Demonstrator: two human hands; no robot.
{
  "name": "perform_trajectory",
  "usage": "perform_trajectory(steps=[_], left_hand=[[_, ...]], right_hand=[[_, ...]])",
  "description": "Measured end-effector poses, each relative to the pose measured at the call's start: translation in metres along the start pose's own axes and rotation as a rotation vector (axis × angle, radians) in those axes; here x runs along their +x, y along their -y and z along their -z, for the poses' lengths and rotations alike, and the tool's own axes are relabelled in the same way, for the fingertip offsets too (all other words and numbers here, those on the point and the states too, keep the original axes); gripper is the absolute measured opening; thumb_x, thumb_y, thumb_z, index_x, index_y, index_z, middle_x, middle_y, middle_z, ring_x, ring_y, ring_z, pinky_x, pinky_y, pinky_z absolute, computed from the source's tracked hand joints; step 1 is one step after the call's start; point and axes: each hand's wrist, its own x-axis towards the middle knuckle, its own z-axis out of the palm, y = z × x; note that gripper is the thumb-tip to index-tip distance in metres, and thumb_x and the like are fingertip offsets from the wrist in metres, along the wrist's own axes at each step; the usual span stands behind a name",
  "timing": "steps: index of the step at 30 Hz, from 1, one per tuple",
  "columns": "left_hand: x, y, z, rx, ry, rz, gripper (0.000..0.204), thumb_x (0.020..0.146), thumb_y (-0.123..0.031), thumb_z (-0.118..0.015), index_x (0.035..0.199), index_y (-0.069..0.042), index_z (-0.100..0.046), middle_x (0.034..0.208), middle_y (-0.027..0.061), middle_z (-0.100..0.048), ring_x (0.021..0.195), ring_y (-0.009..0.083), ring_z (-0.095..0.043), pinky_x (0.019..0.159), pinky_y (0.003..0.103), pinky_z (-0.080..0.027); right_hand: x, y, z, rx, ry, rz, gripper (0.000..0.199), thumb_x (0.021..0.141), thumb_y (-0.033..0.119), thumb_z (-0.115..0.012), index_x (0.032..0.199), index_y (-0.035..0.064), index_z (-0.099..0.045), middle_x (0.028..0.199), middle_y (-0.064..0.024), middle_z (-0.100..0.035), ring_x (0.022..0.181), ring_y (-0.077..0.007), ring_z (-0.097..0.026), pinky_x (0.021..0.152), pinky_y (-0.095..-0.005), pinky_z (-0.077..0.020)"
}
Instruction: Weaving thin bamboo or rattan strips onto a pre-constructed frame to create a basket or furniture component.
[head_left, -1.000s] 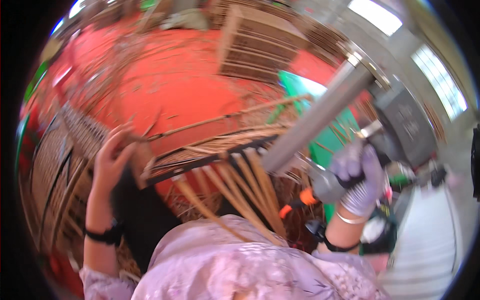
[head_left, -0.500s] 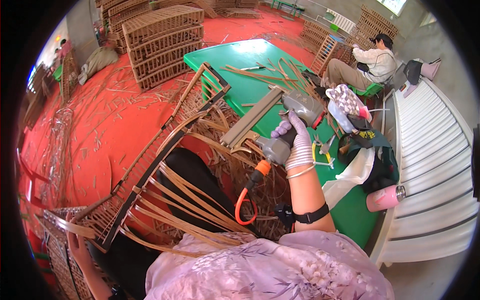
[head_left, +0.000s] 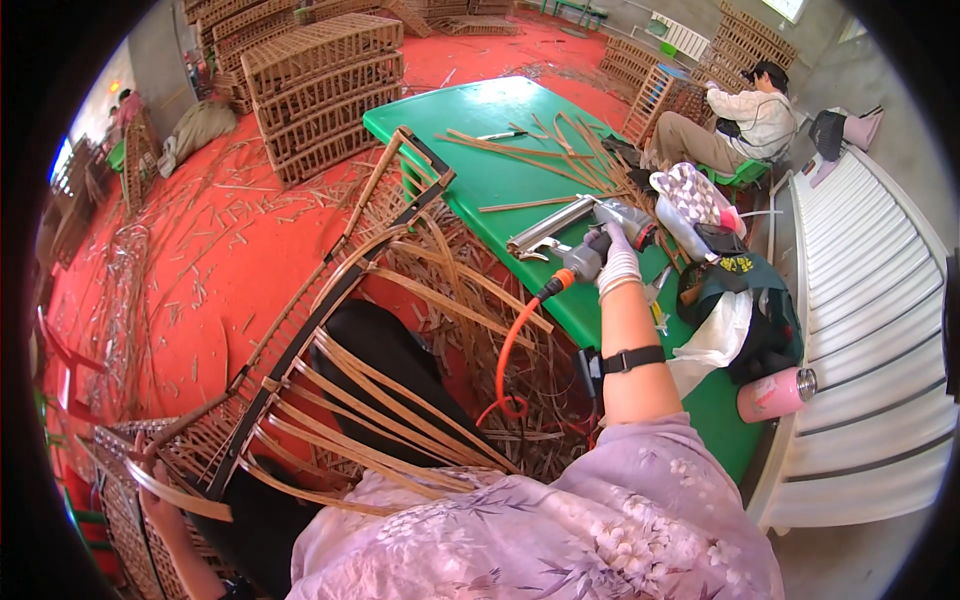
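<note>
the silver pneumatic nail gun with a long metal magazine [head_left: 575, 235] lies low over the near part of the green table [head_left: 470, 120], its orange coiled air hose [head_left: 515, 345] trailing down toward the lap, probably so the tool stays within reach between shots. the right hand [head_left: 612, 258], in a white knit glove, is clenched around the gun's grip. the left hand [head_left: 150, 480], at the lower left edge, has its fingers wrapped on a corner of the half-woven bamboo-strip frame [head_left: 340, 330], which leans across the knees, seemingly steadied there. loose bamboo strips [head_left: 545, 150] lie on the tabletop, with a pink bottle [head_left: 775, 393] and a dark bag [head_left: 750, 290] near its right edge. the red floor [head_left: 210, 260] is strewn with offcuts, finished slatted bamboo crates [head_left: 320, 80] are stacked behind, and a seated person [head_left: 735, 125] works beyond the table.
</note>
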Motion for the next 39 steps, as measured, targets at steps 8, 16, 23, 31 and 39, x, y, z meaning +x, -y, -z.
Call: perform_trajectory(steps=[8,16,23,31,39], left_hand=[[-0.006,-0.004,0.004,0.231,0.037,-0.163,0.032,0.099,-0.010,-0.045,0.126,0.005,-0.053,0.147,0.0150,-0.042,0.133,0.0272,-0.040,0.112,0.040,-0.028],[-0.016,-0.025,-0.010,0.184,-0.003,-0.169,0.029,0.100,-0.010,-0.044,0.124,0.002,-0.057,0.147,0.0151,-0.041,0.137,0.0262,-0.036,0.113,0.039,-0.026],[-0.022,-0.026,-0.010,0.221,-0.011,-0.208,0.030,0.099,-0.010,-0.047,0.125,0.001,-0.056,0.145,0.0141,-0.043,0.138,0.0263,-0.036,0.114,0.038,-0.025],[-0.034,-0.030,-0.010,0.207,-0.041,-0.209,0.034,0.099,-0.011,-0.046,0.131,-0.001,-0.053,0.147,0.0136,-0.041,0.138,0.0246,-0.036,0.113,0.037,-0.027],[-0.039,-0.035,-0.008,0.152,-0.032,-0.143,0.036,0.100,-0.012,-0.046,0.135,-0.002,-0.049,0.146,0.0125,-0.041,0.137,0.0234,-0.037,0.112,0.036,-0.027]], right_hand=[[-0.033,0.061,0.021,-1.095,0.025,0.037,0.045,0.082,0.043,-0.071,0.098,0.0018,-0.064,0.077,-0.0041,-0.064,0.067,-0.0220,-0.062,0.064,-0.0360,-0.0513],[-0.104,0.101,0.043,-2.246,-0.067,0.257,0.061,0.076,0.063,-0.060,0.095,0.0062,-0.073,0.089,-0.0199,-0.069,0.088,-0.0352,-0.067,0.080,-0.0417,-0.0508],[-0.102,0.093,0.065,-2.106,-0.087,0.294,0.062,0.065,0.045,-0.079,0.103,-0.0007,-0.062,0.098,-0.0193,-0.068,0.090,-0.0323,-0.067,0.083,-0.0389,-0.0519],[-0.080,0.091,0.091,-2.017,-0.316,0.435,0.042,0.062,0.020,-0.077,0.094,0.0018,-0.055,0.090,-0.0204,-0.067,0.088,-0.0343,-0.066,0.082,-0.0392,-0.0521],[-0.112,0.151,0.042,-2.115,-0.340,0.644,0.023,0.076,0.019,-0.068,0.096,0.0072,-0.070,0.083,-0.0140,-0.071,0.077,-0.0280,-0.070,0.075,-0.0380,-0.0537]])
